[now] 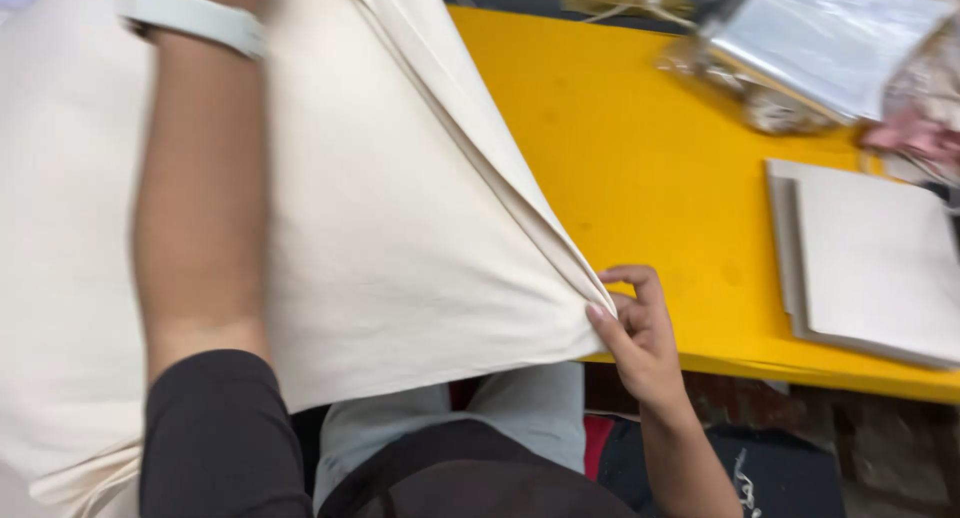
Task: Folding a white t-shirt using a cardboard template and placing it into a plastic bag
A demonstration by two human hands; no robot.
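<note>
A large cream cloth point(400, 228) fills the left half of the view, pulled taut over the near edge of a yellow table point(640, 158). My right hand point(635, 323) pinches the cloth's lower right corner at the table's front edge. My left forearm point(200, 208) runs up across the cloth, with a pale band point(190, 16) on the wrist. The left hand itself is cut off by the top of the picture.
A stack of grey flat boards point(870, 258) lies at the table's right side. Clear plastic packets point(820, 38) and a pink bundle point(915, 133) sit at the far right. Below the table edge are my lap and a brick floor point(880, 448).
</note>
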